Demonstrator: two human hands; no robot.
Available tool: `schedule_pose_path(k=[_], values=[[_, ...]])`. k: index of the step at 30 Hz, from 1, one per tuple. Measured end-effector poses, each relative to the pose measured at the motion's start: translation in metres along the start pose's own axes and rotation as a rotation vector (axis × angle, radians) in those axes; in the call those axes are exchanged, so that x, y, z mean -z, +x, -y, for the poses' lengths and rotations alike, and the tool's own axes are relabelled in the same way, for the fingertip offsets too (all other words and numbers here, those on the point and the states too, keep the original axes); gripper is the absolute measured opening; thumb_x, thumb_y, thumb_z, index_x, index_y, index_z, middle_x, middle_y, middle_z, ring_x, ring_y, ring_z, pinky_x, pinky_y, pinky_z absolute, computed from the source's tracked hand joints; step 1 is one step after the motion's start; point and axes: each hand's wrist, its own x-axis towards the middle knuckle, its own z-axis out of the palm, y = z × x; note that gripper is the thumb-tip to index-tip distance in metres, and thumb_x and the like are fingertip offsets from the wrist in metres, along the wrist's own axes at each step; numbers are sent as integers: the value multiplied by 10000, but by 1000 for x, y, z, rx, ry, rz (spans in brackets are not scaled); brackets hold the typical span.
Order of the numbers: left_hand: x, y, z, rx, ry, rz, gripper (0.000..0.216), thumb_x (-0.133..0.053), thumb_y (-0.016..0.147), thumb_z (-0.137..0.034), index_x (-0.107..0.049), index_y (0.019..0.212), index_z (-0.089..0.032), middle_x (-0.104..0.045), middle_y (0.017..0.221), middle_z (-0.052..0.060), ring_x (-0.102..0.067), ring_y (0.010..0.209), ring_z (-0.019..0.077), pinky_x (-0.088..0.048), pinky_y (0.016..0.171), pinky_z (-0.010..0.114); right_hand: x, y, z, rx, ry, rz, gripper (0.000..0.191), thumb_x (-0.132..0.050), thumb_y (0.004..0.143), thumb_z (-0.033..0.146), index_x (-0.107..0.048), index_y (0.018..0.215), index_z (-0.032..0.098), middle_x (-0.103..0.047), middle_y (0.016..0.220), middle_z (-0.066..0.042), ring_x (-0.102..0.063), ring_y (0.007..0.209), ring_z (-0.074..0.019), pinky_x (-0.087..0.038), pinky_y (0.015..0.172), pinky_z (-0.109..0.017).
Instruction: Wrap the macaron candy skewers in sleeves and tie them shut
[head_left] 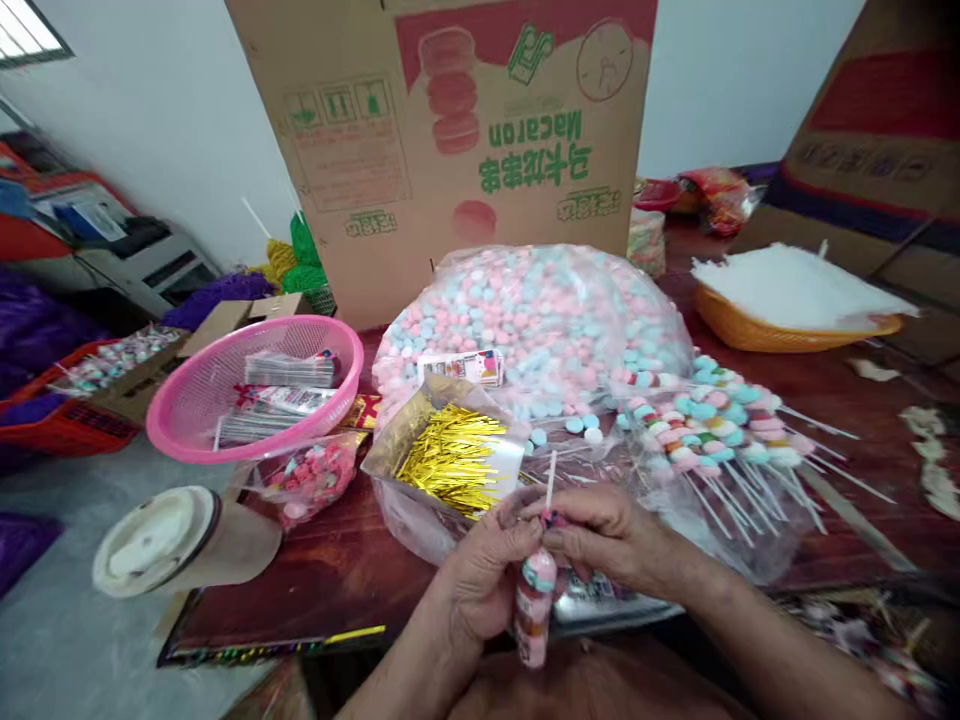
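A wrapped candy skewer (pixel 534 610) of pink and pale blue pieces hangs below my hands, its white stick pointing up between them. My left hand (pixel 484 565) is closed around the neck of its wrapper, thumb and fingers pinched. My right hand (pixel 615 540) pinches the same spot from the other side, where a small dark bit shows at the base of the stick; I cannot make out what it is. Just beyond, a box of gold twist ties (pixel 454 460) stands open. To the right lies a heap of unwrapped candy skewers (pixel 709 420) on clear plastic.
Behind the ties sits a big clear bag of pink and blue candies (pixel 525 310), before a tall Macaron carton (pixel 465 190). A pink basket (pixel 169 410) holds printed wrappers. A lidded cup (pixel 240 540) lies tilted at the table's left edge. An orange basket (pixel 750 325) holds white sticks.
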Motion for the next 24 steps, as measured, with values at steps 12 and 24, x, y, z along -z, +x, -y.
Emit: schedule_pose_path(k=[12,24], values=[[-17,15,21,-267,84,-445,320,-807,520,-308,-584,666,-131,-578,557,-30,-501,475,63,-385,502,186,-11,-14,-28,280,-860,-510,276,-337,872,181,-527,673,164,-592,589,-28,-518,525,-124,-325,493,-237],[-32,-22,-60,-408,279,-91,641,-310,723,-751,-641,967,-258,-647,578,17,-614,595,183,-471,664,341,-11,-19,-16,188,-576,-606,269,-348,852,197,-457,607,190,-493,489,25,-426,446,-99,-265,437,-219]])
